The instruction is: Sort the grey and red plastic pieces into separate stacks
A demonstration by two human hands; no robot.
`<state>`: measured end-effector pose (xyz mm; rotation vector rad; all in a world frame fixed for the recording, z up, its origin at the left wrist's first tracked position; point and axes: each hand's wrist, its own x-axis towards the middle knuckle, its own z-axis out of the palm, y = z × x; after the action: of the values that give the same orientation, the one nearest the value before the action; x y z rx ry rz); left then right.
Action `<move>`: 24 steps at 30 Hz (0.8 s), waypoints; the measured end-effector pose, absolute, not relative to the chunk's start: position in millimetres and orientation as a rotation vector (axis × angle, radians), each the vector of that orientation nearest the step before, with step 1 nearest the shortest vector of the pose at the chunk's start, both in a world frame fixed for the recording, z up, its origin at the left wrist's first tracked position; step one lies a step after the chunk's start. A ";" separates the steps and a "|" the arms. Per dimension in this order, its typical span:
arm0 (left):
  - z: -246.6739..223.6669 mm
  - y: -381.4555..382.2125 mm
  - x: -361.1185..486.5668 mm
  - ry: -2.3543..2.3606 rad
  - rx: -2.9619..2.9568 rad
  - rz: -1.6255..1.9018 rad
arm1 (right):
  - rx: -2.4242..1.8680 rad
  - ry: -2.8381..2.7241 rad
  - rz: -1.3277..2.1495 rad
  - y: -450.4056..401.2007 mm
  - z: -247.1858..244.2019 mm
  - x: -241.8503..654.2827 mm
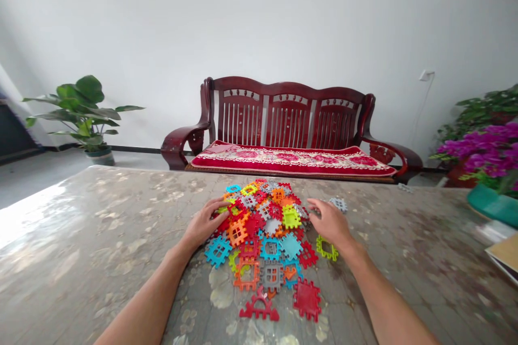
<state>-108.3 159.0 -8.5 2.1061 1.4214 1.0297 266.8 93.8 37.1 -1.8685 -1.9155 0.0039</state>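
A loose heap of plastic interlocking building tiles (pixel 272 226) in red, orange, blue, lime and grey lies on the table in front of me. My left hand (pixel 206 222) rests against the heap's left side, fingers stretched out over its edge tiles. On the right, my right hand (pixel 329 221) is beside the heap with its fingers apart, holding nothing that I can see. A lime frame tile (pixel 327 248) lies just below that hand, and a grey window tile (pixel 339 204) just beyond it. Nearest me are a red square tile (pixel 306 299) and a red arched piece (pixel 259 306).
The table (pixel 121 248) has a patterned, shiny cover. A small grey piece (pixel 405 188) lies near its far edge. At the right stand a teal flowerpot (pixel 491 206) with purple flowers and a box-like object (pixel 504 259). Behind the table is a wooden bench (pixel 289 118).
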 end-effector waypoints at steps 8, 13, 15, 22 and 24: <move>-10.6 160.7 -109.4 1.426 2.117 1.006 | -1.542 -2.139 0.206 103.5 26.8 267.6; -12.1 161.0 -109.9 1.418 2.121 1.021 | -1.518 -2.119 0.248 104.5 27.5 262.7; -12.5 161.2 -109.9 1.415 2.121 1.026 | -1.539 -2.094 0.251 104.6 27.5 262.6; -9.8 160.5 -109.0 1.419 2.124 1.028 | -1.917 -1.871 0.080 97.9 50.9 281.3; -9.1 160.2 -108.5 1.420 2.119 1.037 | -2.133 -1.851 -0.019 92.9 62.4 294.6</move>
<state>-108.5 160.2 -9.1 2.1192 1.4201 1.0371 294.6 92.9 62.4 -2.1333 -1.8508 -0.0186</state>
